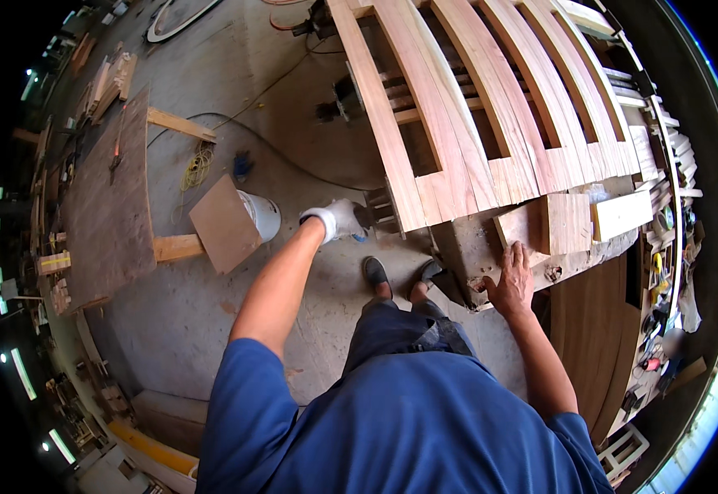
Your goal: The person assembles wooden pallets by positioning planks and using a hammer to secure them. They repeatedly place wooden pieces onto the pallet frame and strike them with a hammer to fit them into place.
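My right hand (513, 284) is bare, its fingers stretched out, with the fingertips at the lower edge of a pale wooden block (520, 228). That block lies on a worn workbench beam (476, 255), against a second wood block (567, 223). Just beyond them is a large slatted wooden panel (449, 193), with long boards and open gaps between them. My left hand (340, 220) wears a white glove and hangs over the floor, left of the panel's near corner. Its fingers are blurred against a dark patch, so whether it holds anything cannot be made out.
A white bucket (262, 216) stands on the floor to the left, partly behind a tilted square brown board (225, 224). Further left is a brown-topped table (112, 206). A dark cable (281, 155) crosses the floor. Cluttered shelving (663, 272) runs along the right.
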The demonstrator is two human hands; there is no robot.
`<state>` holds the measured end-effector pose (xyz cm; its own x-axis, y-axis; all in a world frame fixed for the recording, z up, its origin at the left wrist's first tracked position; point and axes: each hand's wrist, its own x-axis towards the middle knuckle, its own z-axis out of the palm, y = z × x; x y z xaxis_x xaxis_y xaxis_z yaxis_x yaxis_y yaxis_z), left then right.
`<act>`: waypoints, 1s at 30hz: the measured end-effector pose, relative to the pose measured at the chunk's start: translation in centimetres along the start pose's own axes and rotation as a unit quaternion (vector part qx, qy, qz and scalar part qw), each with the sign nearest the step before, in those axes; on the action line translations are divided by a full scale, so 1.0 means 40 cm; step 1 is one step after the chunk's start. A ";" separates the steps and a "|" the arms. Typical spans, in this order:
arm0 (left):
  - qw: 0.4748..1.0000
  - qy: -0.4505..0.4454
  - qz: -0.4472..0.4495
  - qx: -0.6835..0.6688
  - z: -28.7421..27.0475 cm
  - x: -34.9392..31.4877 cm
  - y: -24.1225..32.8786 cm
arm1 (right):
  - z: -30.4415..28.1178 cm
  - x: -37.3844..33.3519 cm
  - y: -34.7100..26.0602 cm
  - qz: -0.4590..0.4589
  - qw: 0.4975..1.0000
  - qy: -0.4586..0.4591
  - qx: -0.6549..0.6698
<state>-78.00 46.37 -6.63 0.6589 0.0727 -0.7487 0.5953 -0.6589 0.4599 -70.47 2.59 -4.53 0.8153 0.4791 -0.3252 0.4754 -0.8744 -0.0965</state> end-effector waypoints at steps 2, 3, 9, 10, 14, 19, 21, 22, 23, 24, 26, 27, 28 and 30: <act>0.988 -0.103 -0.039 -0.106 -0.015 0.013 -0.016 | -0.021 0.003 -0.012 0.004 1.000 -0.015 0.017; 0.993 -0.080 -0.018 -0.081 0.011 0.024 -0.037 | -0.029 0.003 -0.019 0.001 0.999 -0.022 0.026; 0.869 0.374 -0.025 0.324 0.256 0.048 -0.092 | 0.002 -0.011 -0.018 -0.012 1.000 0.013 0.022; 0.881 0.379 -0.026 0.282 0.261 0.046 -0.087 | 0.015 -0.011 -0.007 -0.026 0.999 0.019 0.014; 0.932 0.336 0.033 0.130 0.195 0.021 -0.054 | 0.022 -0.012 0.010 -0.022 1.000 0.019 0.007; 0.999 0.013 0.027 0.021 -0.012 0.009 -0.120 | 0.001 0.003 -0.001 -0.053 0.999 0.006 0.012; 0.997 -0.039 -0.007 0.062 -0.075 -0.011 -0.044 | 0.000 0.000 0.008 -0.032 0.999 0.003 0.014; 0.992 0.005 0.018 0.123 -0.061 -0.004 -0.059 | -0.003 0.002 0.005 -0.035 0.999 0.006 0.007; 0.981 0.045 0.046 0.185 -0.044 -0.003 -0.056 | -0.003 0.000 0.003 -0.034 0.999 0.008 0.001; 0.970 0.083 0.028 0.228 -0.011 -0.006 -0.046 | -0.004 -0.002 0.003 -0.035 0.999 0.010 0.000; 0.900 0.254 0.079 0.345 0.105 -0.049 -0.045 | -0.003 -0.009 -0.001 -0.024 1.000 0.012 -0.003; 0.898 0.269 0.065 0.341 0.132 -0.055 -0.037 | -0.003 -0.012 -0.005 -0.022 1.000 0.013 -0.004; 0.885 0.302 0.072 0.348 0.154 -0.054 -0.044 | -0.006 -0.011 -0.012 -0.015 1.000 0.007 0.000; 0.867 0.350 0.082 0.346 0.176 -0.041 -0.051 | -0.005 -0.010 -0.023 -0.010 1.000 0.008 -0.001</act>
<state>-83.53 42.32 -9.69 0.9704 0.2115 -0.1165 0.2076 -0.9772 -0.0448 -71.19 3.22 -4.11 0.8107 0.4980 -0.3079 0.4924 -0.8644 -0.1016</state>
